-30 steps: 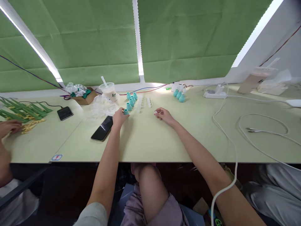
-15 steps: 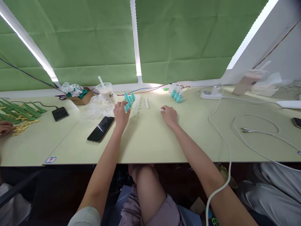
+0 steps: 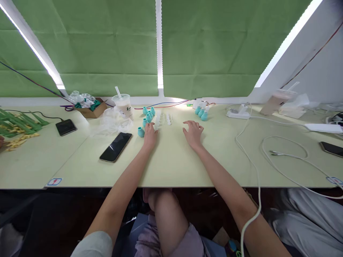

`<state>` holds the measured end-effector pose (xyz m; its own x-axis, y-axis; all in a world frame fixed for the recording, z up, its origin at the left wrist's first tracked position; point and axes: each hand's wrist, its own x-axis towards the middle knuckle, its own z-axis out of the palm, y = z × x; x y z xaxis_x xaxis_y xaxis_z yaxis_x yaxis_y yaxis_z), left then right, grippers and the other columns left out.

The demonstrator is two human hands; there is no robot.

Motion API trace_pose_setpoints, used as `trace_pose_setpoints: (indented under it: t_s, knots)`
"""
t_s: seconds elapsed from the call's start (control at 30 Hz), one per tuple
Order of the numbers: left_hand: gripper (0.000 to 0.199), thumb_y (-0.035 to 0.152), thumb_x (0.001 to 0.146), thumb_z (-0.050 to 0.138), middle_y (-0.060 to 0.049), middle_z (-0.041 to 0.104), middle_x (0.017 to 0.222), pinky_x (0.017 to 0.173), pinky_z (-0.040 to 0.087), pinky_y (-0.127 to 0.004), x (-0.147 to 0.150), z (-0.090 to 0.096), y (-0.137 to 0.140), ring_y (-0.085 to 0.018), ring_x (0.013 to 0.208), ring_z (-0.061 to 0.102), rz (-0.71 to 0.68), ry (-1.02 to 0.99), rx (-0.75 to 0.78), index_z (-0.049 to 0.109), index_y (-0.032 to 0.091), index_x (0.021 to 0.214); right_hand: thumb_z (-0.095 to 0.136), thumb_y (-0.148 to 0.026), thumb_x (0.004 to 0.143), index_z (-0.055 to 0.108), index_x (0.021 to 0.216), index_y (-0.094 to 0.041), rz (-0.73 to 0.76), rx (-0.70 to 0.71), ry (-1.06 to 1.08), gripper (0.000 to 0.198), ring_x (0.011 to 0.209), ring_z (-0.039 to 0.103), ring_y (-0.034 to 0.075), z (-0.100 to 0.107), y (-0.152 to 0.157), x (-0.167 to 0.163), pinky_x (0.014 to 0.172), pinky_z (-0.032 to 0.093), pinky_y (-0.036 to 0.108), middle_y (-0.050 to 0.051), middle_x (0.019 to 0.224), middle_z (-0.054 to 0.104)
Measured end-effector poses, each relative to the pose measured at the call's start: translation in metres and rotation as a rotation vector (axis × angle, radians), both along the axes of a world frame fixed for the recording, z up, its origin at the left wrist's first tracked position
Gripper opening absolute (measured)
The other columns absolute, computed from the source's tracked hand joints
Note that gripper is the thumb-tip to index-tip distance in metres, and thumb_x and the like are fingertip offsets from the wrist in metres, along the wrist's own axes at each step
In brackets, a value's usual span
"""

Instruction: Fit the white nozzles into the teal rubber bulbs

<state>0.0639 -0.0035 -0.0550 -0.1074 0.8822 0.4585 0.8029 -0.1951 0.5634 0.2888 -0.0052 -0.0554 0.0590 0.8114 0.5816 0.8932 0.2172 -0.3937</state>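
My left hand (image 3: 150, 135) rests beside a group of small turquoise vase-shaped pieces (image 3: 149, 117), its thumb apart from its fingers and its fingertips close to a row of small white pieces (image 3: 158, 119). One turquoise vase-shaped piece (image 3: 140, 132) stands just left of that hand. A second, shorter row of white pieces (image 3: 168, 119) lies to the right of the first. Over the table, my right hand (image 3: 194, 133) is open, with a gap between thumb and index finger and nothing visible there. Behind it stand turquoise pieces with whitish tops (image 3: 204, 116).
A black phone (image 3: 115, 147) lies left of my left arm. Behind it are crumpled clear plastic (image 3: 114, 123), a drink cup (image 3: 123, 105) and a cardboard box (image 3: 92, 110). At right are a power strip (image 3: 238, 113) and a white cable (image 3: 253, 160) crossing my right forearm.
My left hand has let go of a turquoise piece, which now stands on the table, and moved right towards the white pieces. The small white item at my right fingertips no longer shows.
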Motion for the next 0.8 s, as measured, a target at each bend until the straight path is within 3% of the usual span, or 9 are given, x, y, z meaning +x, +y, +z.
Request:
trace_pose_setpoints:
  t_s: [0.13, 0.27, 0.47, 0.8]
  knots:
    - [0.031, 0.012, 0.081, 0.056, -0.013, 0.048, 0.118, 0.095, 0.042, -0.037, -0.005, -0.008, 0.007, -0.025, 0.109, 0.053, -0.006, -0.053, -0.038, 0.054, 0.016, 0.112, 0.048, -0.018, 0.086, 0.062, 0.104, -0.025, 0.099, -0.020, -0.074, 0.023, 0.110, 0.045, 0.024, 0.000, -0.003, -0.021, 0.090, 0.022, 0.040, 0.006, 0.118, 0.061]
    - [0.022, 0.014, 0.081, 0.057, -0.013, 0.052, 0.113, 0.089, 0.045, -0.037, -0.008, -0.012, 0.013, -0.023, 0.100, 0.057, -0.016, -0.087, -0.076, 0.059, 0.015, 0.103, 0.048, -0.015, 0.086, 0.065, 0.102, -0.024, 0.193, -0.046, -0.192, 0.025, 0.110, 0.043, 0.025, 0.009, 0.014, -0.039, 0.086, 0.023, 0.039, 0.006, 0.119, 0.060]
    - [0.035, 0.021, 0.080, 0.063, -0.013, 0.053, 0.114, 0.085, 0.045, -0.036, -0.005, -0.009, 0.011, -0.023, 0.098, 0.057, -0.030, -0.077, -0.131, 0.055, 0.018, 0.115, 0.052, -0.015, 0.086, 0.070, 0.096, -0.023, 0.210, -0.065, -0.288, 0.022, 0.108, 0.042, 0.027, 0.031, 0.051, -0.075, 0.084, 0.024, 0.040, 0.010, 0.116, 0.058]
    - [0.016, 0.024, 0.082, 0.061, -0.009, 0.057, 0.107, 0.076, 0.044, -0.033, -0.003, -0.001, 0.004, -0.024, 0.101, 0.055, -0.069, -0.006, -0.171, 0.059, 0.020, 0.097, 0.045, -0.011, 0.087, 0.073, 0.086, -0.020, 0.140, -0.086, -0.375, 0.029, 0.102, 0.041, 0.028, 0.010, 0.066, -0.101, 0.080, 0.027, 0.042, 0.014, 0.102, 0.060]
